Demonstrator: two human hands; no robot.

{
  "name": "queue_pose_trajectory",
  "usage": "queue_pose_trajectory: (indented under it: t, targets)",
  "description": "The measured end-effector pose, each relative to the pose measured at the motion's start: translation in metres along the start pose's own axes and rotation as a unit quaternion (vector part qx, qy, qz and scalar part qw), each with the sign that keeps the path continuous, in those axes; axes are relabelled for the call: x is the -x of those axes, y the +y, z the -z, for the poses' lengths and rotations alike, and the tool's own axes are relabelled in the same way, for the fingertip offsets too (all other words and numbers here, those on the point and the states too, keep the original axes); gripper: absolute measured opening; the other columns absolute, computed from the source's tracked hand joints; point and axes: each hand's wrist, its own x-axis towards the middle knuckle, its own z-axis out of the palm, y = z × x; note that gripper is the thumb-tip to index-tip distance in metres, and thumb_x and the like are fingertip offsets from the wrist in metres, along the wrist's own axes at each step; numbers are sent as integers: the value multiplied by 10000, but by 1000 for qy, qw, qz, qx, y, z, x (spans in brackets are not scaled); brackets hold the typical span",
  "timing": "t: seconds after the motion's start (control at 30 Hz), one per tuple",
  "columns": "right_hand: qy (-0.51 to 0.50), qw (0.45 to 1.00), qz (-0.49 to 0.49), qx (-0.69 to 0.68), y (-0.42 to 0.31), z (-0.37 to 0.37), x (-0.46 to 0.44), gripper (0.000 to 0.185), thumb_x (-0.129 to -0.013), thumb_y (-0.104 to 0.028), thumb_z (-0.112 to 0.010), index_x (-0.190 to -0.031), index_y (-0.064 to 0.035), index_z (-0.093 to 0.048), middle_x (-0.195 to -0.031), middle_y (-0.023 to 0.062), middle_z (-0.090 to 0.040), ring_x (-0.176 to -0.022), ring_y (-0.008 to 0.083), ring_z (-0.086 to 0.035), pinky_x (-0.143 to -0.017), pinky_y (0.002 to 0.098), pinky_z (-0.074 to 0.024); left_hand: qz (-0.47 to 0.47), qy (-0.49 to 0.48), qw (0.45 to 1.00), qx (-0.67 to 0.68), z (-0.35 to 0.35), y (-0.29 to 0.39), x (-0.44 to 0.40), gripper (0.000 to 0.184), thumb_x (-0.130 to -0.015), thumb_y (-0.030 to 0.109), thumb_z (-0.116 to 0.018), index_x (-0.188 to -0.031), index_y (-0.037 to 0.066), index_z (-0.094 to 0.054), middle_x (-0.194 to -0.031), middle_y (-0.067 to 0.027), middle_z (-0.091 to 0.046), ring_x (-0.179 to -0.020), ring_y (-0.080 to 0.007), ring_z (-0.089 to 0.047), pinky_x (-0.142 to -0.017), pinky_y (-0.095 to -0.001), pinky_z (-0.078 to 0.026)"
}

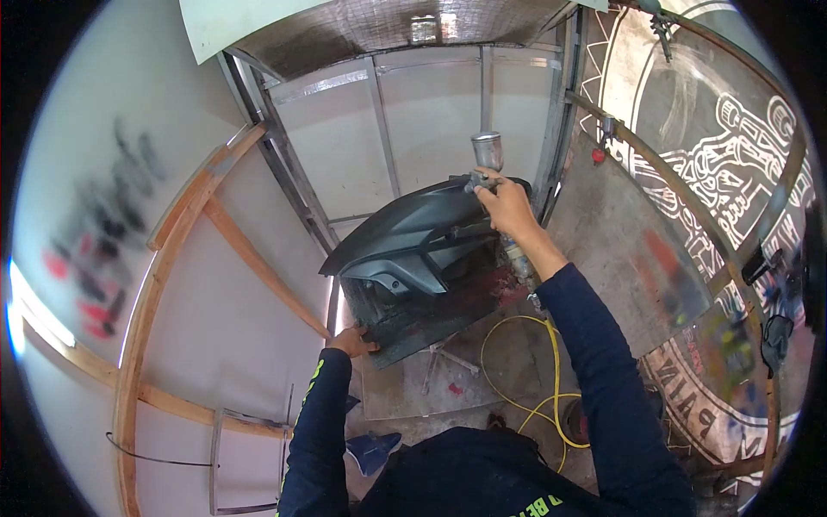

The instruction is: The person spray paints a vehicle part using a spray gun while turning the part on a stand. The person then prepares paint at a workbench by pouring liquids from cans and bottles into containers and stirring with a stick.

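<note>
My right hand [508, 205] is wrapped round a spray gun [487, 155] with a metal cup on top, held over the far right end of a dark grey panel. This curved body panel [405, 228] lies on a dark, paint-stained board [431, 323]. At the board's near left corner, my left hand [351, 343] grips the edge, fingers on top. The gun's nozzle and trigger are partly hidden by my right hand, so I cannot tell whether it is spraying.
A yellow hose [554, 370] loops across the floor on the right. Wooden framing [172, 224] stands at the left, before a paint-marked white wall. A metal rail [680, 177] runs along the right, with a small red-tipped spray gun [600, 142] hanging there. A blue object [372, 450] lies below.
</note>
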Motion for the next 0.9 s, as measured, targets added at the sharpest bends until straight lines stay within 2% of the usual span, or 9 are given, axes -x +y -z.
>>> queue_pose_trajectory:
  t: [0.1,0.2,0.23,0.3,0.43,0.5,0.63,0.73,0.9]
  targets:
    - [57,997,23,42,21,8,-7,407,-888,-243,-635,-1268,-95,-625,-927,269,-684,-911,441,-661,-814,471,-515,24,-25,999,-10,11,12,9,965,-755,615,-697,-1488,59,-405,-1611,-186,-215,-1428,-323,-364,-1159,-383,-322]
    - [108,978,40,174,19,13,-7,403,-888,-239,-631,-1266,-100,-626,-916,273,-680,-911,440,-661,-818,466,-514,17,-22,1000,-5,8,11,7,958,-770,598,-698,-1494,51,-390,-1604,-188,-235,-1435,-321,-352,-1159,-381,-321]
    - [107,978,42,173,15,12,-7,403,-888,-239,-631,-1266,-100,-626,-916,273,-680,-911,440,-661,-818,466,-514,18,-22,1000,-3,3,7,2,958,-770,598,-698,-1494,51,-390,-1604,-188,-235,-1435,-321,-352,-1159,-381,-321]
    - [83,981,59,167,4,6,-7,413,-889,-242,-630,-1278,-102,-620,-911,273,-680,-907,445,-658,-823,472,-511,-2,-4,1000,-3,-6,0,-6,956,-775,593,-700,-1496,50,-384,-1581,-195,-291,-1420,-326,-378,-1152,-378,-330]
    - [34,990,96,97,-17,-23,-8,422,-892,-248,-622,-1285,-93,-614,-911,273,-678,-901,448,-655,-816,472,-509,-7,6,1000,-2,-12,0,-2,994,-752,641,-695,-1482,34,-404,-1589,-207,-262,-1377,-376,-424,-1132,-402,-363]
    - [-37,997,61,42,-33,-37,-5,423,-894,-253,-613,-1288,-97,-614,-904,274,-677,-903,446,-653,-807,461,-510,-16,32,999,-20,-11,7,12,933,-768,590,-696,-1490,76,-406,-1504,-218,-415,-1352,-359,-462,-1121,-390,-374]
    - [-87,993,76,31,-57,-64,3,423,-895,-255,-609,-1287,-96,-616,-841,263,-663,-844,416,-663,-782,448,-500,-41,52,998,-18,-21,0,7,921,-778,593,-678,-1492,80,-402,-1499,-222,-420,-1327,-376,-485,-1106,-408,-393]
    - [-131,989,54,39,-78,-76,13,420,-895,-249,-612,-1282,-85,-616,-813,261,-652,-810,407,-662,-765,443,-496,-39,19,999,32,-28,-4,6,916,-785,605,-659,-1489,77,-404,-1484,-228,-437,-1301,-385,-508,-1098,-417,-402]
    - [-148,985,84,27,-90,-102,28,423,-889,-230,-619,-1275,-58,-612,-822,263,-657,-802,410,-661,-753,435,-498,-70,81,994,-27,-39,0,10,901,-782,586,-661,-1484,78,-412,-1472,-230,-451,-1288,-377,-523,-1075,-430,-427]
